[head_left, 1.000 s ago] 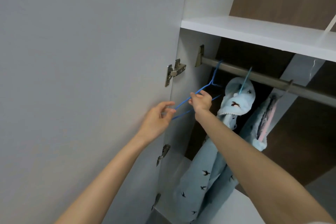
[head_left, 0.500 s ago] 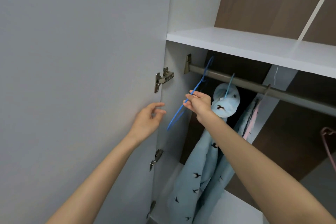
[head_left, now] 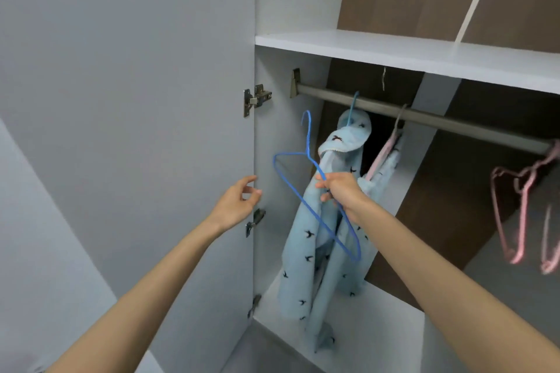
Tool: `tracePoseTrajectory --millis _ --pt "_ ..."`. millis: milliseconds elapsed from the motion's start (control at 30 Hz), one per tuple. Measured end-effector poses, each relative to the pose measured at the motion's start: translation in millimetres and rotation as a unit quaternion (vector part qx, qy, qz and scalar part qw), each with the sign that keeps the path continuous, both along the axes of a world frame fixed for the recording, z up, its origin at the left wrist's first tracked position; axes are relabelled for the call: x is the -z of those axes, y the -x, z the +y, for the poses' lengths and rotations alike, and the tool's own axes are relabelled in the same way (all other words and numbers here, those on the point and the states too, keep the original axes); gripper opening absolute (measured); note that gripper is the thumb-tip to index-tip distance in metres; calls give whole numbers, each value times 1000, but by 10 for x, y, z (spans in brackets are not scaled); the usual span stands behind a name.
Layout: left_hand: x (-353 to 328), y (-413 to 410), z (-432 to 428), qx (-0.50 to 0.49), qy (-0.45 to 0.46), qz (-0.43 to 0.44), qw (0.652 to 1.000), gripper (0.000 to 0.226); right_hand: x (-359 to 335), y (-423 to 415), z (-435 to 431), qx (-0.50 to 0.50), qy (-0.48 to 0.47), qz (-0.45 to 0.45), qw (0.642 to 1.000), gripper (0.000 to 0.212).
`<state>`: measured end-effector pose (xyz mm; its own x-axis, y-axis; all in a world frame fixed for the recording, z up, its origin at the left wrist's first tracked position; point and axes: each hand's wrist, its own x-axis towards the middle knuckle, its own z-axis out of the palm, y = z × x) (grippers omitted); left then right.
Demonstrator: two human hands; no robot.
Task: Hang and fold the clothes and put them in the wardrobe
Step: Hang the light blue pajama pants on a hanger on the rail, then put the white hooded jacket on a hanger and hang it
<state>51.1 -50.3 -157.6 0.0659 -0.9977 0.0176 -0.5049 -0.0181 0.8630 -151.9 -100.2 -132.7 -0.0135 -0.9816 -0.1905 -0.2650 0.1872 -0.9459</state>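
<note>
Hanger retrieval stage of the hang-and-fold task, seen from the head camera with the hanging rail (head_left: 424, 116) as reference. An empty blue wire hanger (head_left: 308, 139) sits below the rail's left end and clear of it, its hook pointing up but catching nothing and its frame tilted down to the right. The right hand (head_left: 341, 191) grips it, fingers (head_left: 325, 197) curled round the sloping shoulder wire just under the neck, so the hook and left shoulder stand above and left of the knuckles while the bottom bar and right corner trail below the wrist. The left hand (head_left: 236, 203) holds nothing: its fingers are relaxed and slightly bent beside the edge of the open wardrobe door (head_left: 136, 100), left of the rail; whether they touch that edge cannot be told. Already on the rail, just behind the held hanger, a light-blue bird-print garment (head_left: 303, 251) hangs from its own blue hanger, with a second pale garment (head_left: 391, 157) on a pink hanger next to it; bare pink hangers (head_left: 515, 206) hang further right along the rail. Judged from this, one hanging step is beginning: the next move probably calls for carrying the hanger to an unhung garment, the free left hand opening its neck so each shoulder wire can slide in.
</note>
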Motion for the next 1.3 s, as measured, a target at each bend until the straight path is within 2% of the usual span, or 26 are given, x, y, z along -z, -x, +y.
tracePoseTrajectory --millis 133,233,400,600,767,867,1000,1133,1300 --pt "56 181 321 18 -18 -23 999 51 149 234 389 2 -15 87 996 27" --pt "90 253 501 29 -31 -35 998 56 212 383 615 -40 -42 162 985 23" --pt "184 269 769 78 -57 -71 993 62 232 571 1049 -95 18 233 968 26" --pt "296 69 1217 82 30 -155 984 63 138 482 1608 -119 53 227 965 39" --pt "380 -336 1817 102 40 -117 987 43 164 96 2145 -124 25 174 977 48" --pt "424 -667 2224 119 54 -114 985 31 250 -188 2499 -134 20 187 973 53" --pt "538 -1111 2810 124 51 -112 985 28 351 -625 3013 -161 20 189 968 55" --pt "667 -1621 3422 94 40 -100 990 28 419 -1209 3450 -240 17 170 956 46" --pt "787 -2233 4052 50 9 -92 994 24 622 -2165 3785 -364 21 173 915 26"
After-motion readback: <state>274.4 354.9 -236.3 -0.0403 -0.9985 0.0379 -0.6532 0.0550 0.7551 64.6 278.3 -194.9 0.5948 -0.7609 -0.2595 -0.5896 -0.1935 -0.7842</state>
